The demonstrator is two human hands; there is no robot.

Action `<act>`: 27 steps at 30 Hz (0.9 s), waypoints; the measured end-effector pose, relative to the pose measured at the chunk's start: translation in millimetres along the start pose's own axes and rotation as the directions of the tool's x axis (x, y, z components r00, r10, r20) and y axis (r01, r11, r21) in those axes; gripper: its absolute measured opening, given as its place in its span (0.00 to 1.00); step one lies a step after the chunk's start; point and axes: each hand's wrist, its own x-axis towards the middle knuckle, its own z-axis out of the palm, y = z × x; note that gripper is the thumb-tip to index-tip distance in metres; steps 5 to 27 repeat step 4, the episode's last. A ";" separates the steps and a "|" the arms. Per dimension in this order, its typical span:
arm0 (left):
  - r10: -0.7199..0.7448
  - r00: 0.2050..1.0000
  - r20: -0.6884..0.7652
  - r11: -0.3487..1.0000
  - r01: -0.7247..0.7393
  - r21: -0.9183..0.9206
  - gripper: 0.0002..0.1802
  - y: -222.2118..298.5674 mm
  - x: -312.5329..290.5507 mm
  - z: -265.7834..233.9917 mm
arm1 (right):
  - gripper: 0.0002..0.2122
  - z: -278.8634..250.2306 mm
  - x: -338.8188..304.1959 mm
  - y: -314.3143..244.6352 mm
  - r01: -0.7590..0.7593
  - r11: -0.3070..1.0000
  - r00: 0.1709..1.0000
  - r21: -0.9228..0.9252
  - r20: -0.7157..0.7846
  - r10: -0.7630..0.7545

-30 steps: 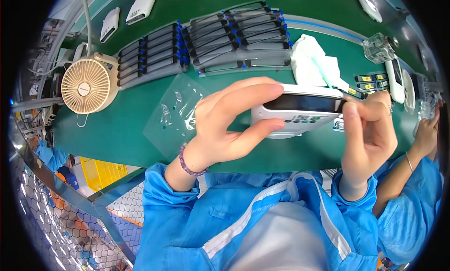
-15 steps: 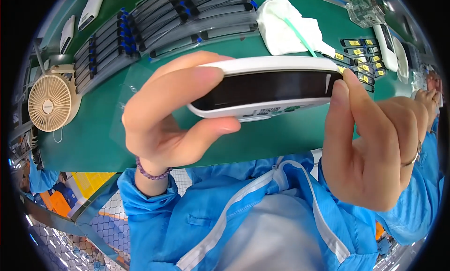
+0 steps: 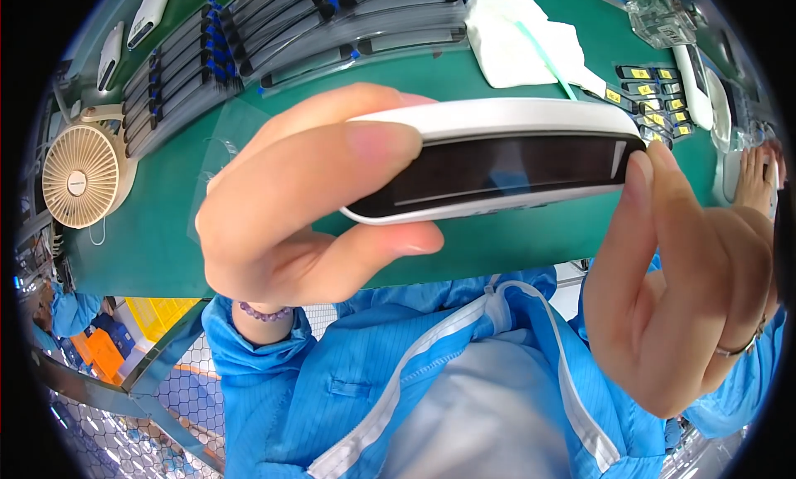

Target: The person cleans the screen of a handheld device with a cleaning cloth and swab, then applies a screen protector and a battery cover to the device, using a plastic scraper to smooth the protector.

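A white, rounded, elongated handheld device point(image 3: 531, 118) with a long dark glossy screen point(image 3: 506, 166) is held level above the table. My left hand point(image 3: 290, 193), wearing a purple bead bracelet, grips its left end, one finger over the upper edge and the thumb below. At the other end my right hand point(image 3: 684, 272) is closed, thumb and forefinger pinched at the screen's corner. Whether a thin film lies between those fingertips cannot be made out. A pale narrow strip shows on the screen beside them.
Rows of dark strip-like parts in clear trays point(image 3: 282, 40) lie at the back left, near a beige fan point(image 3: 83, 176). A white cloth point(image 3: 518, 40), several yellow-labelled black parts point(image 3: 651, 98) and a clear box point(image 3: 661, 19) occupy the back right. Another person's hand point(image 3: 754, 176) rests at far right.
The device has shifted slightly right and tilted, so its printed underside is now mostly hidden. My right hand has moved right and a little down, still pinched at the device's end.
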 end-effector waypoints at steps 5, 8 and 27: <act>-0.010 0.999 -0.047 1.000 0.011 0.027 0.33 0.0 -5.9 0.9 | 0.08 -1.9 4.3 -3.9 0.026 0.998 0.999 -0.062 0.035 -0.024; -0.010 0.999 -0.047 1.000 0.011 0.027 0.33 0.0 -5.9 0.9 | 0.08 -1.9 4.3 -3.9 0.026 0.998 0.999 -0.062 0.035 -0.024; -0.010 0.999 -0.047 1.000 0.011 0.027 0.33 0.0 -5.9 0.9 | 0.08 -1.9 4.3 -3.9 0.026 0.998 0.999 -0.062 0.035 -0.024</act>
